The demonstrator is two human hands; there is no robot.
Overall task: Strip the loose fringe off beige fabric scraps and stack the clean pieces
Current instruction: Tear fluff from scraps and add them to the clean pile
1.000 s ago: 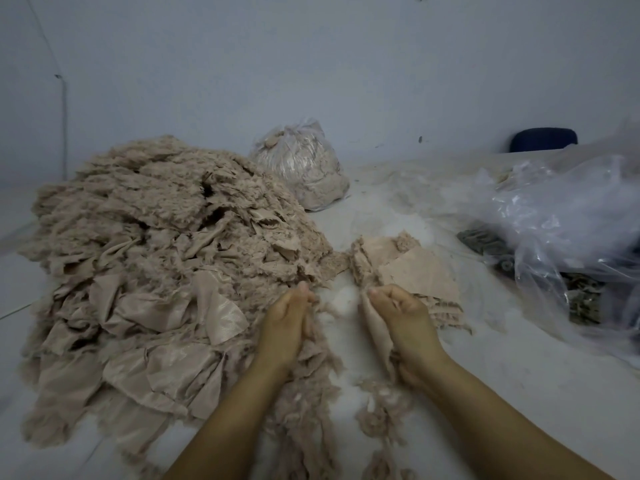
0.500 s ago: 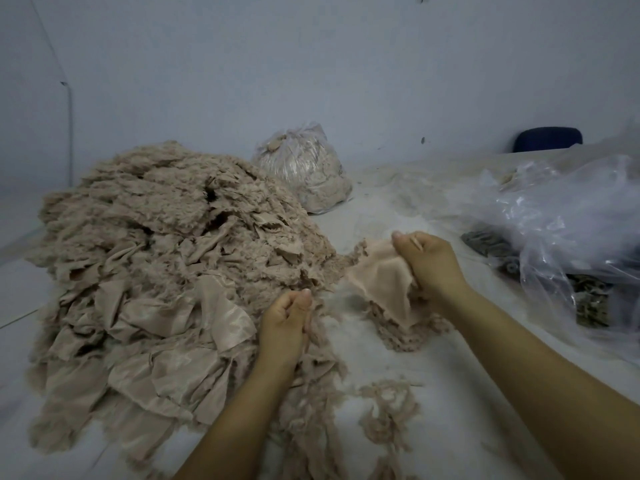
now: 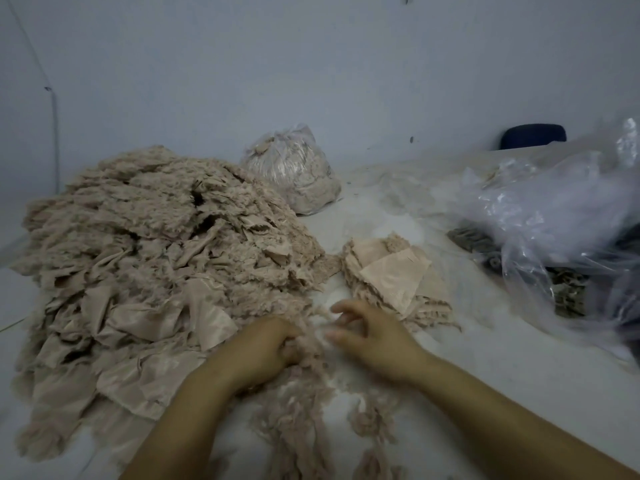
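A white table [image 3: 485,382] runs back to a pale blue wall [image 3: 311,64]. The left hand [image 3: 266,351] curls round a tuft of fringe [image 3: 304,396], whose strands trail towards the viewer. Just beside it, the right hand [image 3: 374,337] hovers with fingers loosely spread, gripping nothing. Beyond the right hand lies a stack of clean pieces [image 3: 391,275], flat, a corner pointing near. Left rises a big heap of scraps [image 3: 145,258]. Plastic bags [image 3: 554,216] sit right.
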